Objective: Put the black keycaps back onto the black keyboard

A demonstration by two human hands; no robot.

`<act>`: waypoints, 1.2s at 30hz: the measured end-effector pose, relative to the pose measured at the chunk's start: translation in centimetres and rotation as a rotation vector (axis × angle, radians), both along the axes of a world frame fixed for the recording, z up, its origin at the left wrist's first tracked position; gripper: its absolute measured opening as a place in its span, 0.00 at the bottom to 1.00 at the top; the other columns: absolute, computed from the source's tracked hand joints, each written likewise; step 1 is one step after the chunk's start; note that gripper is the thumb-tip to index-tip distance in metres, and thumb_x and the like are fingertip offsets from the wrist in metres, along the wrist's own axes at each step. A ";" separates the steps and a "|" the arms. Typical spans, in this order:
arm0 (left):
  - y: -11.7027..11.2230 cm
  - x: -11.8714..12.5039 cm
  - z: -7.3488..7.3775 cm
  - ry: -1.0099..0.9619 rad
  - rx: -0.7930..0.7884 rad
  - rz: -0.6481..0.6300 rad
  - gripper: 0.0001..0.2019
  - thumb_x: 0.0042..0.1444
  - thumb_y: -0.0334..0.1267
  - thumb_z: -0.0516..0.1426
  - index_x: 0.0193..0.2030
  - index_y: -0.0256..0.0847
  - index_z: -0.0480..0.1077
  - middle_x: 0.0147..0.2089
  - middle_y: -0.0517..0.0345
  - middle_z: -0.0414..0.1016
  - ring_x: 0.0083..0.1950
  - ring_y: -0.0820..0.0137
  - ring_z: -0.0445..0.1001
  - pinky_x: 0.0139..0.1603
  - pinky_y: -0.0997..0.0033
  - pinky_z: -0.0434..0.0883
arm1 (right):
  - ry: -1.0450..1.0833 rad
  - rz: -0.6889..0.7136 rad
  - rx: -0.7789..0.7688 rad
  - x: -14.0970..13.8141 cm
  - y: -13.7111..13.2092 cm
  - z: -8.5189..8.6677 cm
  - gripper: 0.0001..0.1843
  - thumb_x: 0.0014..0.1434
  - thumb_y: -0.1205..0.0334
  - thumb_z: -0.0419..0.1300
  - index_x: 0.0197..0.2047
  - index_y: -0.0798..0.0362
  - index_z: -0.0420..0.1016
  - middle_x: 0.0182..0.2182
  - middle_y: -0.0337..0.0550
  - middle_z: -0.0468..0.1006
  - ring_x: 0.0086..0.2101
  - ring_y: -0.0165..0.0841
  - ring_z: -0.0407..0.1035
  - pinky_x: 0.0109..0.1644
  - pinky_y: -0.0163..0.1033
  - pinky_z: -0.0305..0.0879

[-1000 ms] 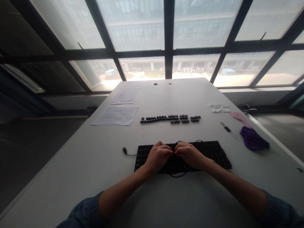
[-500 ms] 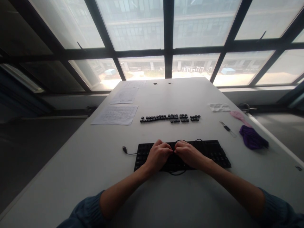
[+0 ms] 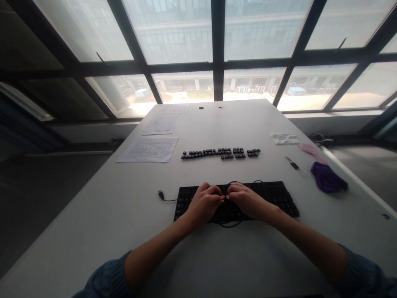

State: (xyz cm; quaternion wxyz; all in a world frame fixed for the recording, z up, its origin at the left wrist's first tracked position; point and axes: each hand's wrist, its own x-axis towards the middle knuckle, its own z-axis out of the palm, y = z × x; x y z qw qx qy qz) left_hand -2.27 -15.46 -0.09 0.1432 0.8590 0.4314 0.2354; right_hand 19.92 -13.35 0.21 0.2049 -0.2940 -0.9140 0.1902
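Observation:
A black keyboard (image 3: 279, 198) lies on the white table (image 3: 102, 223) in front of me. Both hands rest on its middle with curled fingers, fingertips meeting. My left hand (image 3: 204, 203) and my right hand (image 3: 248, 201) pinch at something small between them that I cannot make out. Beyond the keyboard, several loose black keycaps (image 3: 221, 154) lie in rows. The keyboard's cable loops under my hands and ends in a USB plug (image 3: 161, 193) to the left.
Printed sheets (image 3: 149, 149) lie at the far left. To the right are a small metal tool (image 3: 295, 166), a purple cloth (image 3: 327, 178), a pink object (image 3: 308, 150) and a clear bag (image 3: 284, 138). Large windows stand beyond the table's far end.
The hands stay pinched together over the keyboard's middle. Only the view has shifted slightly; nothing on the table has moved.

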 end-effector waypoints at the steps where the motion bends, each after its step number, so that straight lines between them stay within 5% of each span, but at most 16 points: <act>1: -0.2 -0.1 0.1 0.025 0.015 -0.004 0.09 0.64 0.39 0.58 0.42 0.49 0.81 0.47 0.55 0.78 0.47 0.62 0.67 0.52 0.58 0.68 | -0.013 0.009 0.008 0.0 0.0 0.0 0.13 0.65 0.76 0.54 0.36 0.54 0.77 0.37 0.47 0.75 0.41 0.36 0.67 0.46 0.40 0.68; 8: -0.7 -0.2 0.0 0.077 0.050 0.022 0.10 0.64 0.40 0.57 0.40 0.48 0.81 0.49 0.52 0.74 0.52 0.59 0.66 0.53 0.55 0.67 | -0.046 0.032 -0.022 0.6 -0.3 0.0 0.16 0.62 0.80 0.54 0.39 0.53 0.79 0.40 0.48 0.74 0.43 0.38 0.67 0.47 0.41 0.69; 13: -0.8 -0.1 0.1 0.026 0.060 0.056 0.10 0.65 0.40 0.57 0.42 0.47 0.81 0.51 0.51 0.73 0.53 0.58 0.66 0.55 0.54 0.67 | 0.175 -0.119 -0.130 1.2 -0.4 -0.1 0.16 0.62 0.77 0.56 0.47 0.51 0.78 0.43 0.47 0.75 0.43 0.35 0.71 0.49 0.41 0.70; 17: -1.0 0.2 0.1 0.017 0.080 0.032 0.12 0.66 0.40 0.55 0.51 0.47 0.78 0.51 0.52 0.75 0.51 0.60 0.67 0.54 0.55 0.67 | 0.296 -0.171 -0.163 1.0 -0.3 -0.8 0.11 0.62 0.75 0.58 0.43 0.52 0.78 0.42 0.46 0.77 0.43 0.36 0.73 0.49 0.41 0.70; 24: -1.2 0.4 -0.1 0.088 0.080 -0.010 0.12 0.67 0.42 0.55 0.51 0.48 0.77 0.54 0.55 0.76 0.52 0.59 0.67 0.52 0.55 0.66 | 0.259 -0.157 -0.138 0.7 -0.4 -1.8 0.09 0.63 0.74 0.58 0.38 0.53 0.78 0.41 0.46 0.77 0.41 0.35 0.73 0.47 0.40 0.70; 36: -1.1 0.4 -0.4 0.057 0.071 -0.003 0.12 0.66 0.41 0.56 0.53 0.49 0.77 0.53 0.54 0.76 0.52 0.60 0.67 0.53 0.56 0.67 | 0.133 -0.063 -0.059 0.8 -0.6 -0.1 0.13 0.66 0.74 0.53 0.35 0.55 0.77 0.40 0.48 0.76 0.40 0.36 0.71 0.46 0.40 0.71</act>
